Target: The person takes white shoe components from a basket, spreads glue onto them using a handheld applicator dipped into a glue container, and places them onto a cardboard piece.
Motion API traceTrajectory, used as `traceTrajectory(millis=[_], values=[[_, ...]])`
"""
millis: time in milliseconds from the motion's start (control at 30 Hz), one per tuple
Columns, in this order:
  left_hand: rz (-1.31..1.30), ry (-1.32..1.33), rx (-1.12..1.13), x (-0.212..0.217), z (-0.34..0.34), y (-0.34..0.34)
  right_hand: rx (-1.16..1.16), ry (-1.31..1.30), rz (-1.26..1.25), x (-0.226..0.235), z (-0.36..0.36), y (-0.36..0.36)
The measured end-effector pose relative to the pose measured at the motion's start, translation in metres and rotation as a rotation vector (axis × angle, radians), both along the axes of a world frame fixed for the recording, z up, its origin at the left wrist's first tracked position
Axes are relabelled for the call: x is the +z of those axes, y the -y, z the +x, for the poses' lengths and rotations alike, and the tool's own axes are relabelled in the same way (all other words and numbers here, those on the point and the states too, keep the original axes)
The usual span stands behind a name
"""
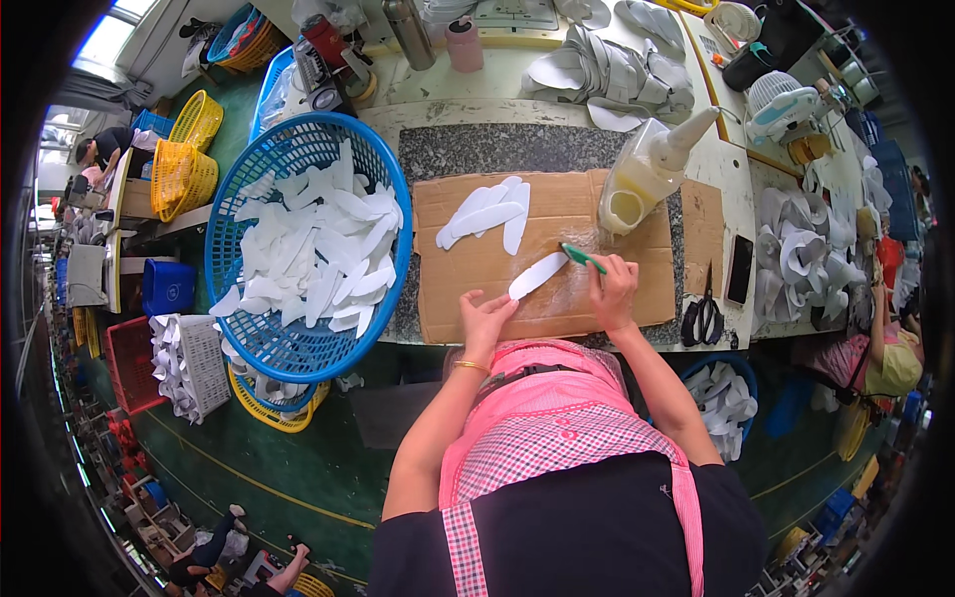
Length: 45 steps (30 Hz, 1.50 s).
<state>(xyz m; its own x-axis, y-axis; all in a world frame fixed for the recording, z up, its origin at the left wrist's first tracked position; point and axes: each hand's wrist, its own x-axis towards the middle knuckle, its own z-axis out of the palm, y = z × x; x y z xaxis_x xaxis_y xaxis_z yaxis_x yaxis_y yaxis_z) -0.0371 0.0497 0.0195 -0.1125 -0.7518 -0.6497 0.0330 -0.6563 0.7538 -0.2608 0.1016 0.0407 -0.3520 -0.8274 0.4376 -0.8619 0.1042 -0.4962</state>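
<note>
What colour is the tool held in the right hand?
The tool is green, best seen in the head view.

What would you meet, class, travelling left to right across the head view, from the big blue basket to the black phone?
Big blue basket → left hand → white piece touched by that hand → green-handled tool → right hand → black-handled scissors → black phone.

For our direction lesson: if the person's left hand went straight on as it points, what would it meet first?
The left hand would likely first meet the long white piece at its fingers, though depth is unclear.
</note>
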Motion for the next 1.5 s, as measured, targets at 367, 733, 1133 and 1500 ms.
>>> traceTrajectory(millis=[367, 733, 1133, 1500], values=[[-1.365, 0.492, -0.454, 0.032, 0.003, 0.017, -0.226, 0.571, -0.177, 0.010, -0.013, 0.002], [-1.644, 0.372, -0.963, -0.017, 0.023, 0.015, 0.257, -0.049, 0.057, -0.003, -0.008, -0.005], [-1.623, 0.594, -0.774, -0.014, 0.035, 0.008, 0.249, -0.080, 0.092, 0.003, -0.025, 0.015], [-1.429, 0.477, 0.201, 0.056, 0.030, 0.019, -0.007, 0.175, -0.021, -0.017, -0.099, -0.003]])
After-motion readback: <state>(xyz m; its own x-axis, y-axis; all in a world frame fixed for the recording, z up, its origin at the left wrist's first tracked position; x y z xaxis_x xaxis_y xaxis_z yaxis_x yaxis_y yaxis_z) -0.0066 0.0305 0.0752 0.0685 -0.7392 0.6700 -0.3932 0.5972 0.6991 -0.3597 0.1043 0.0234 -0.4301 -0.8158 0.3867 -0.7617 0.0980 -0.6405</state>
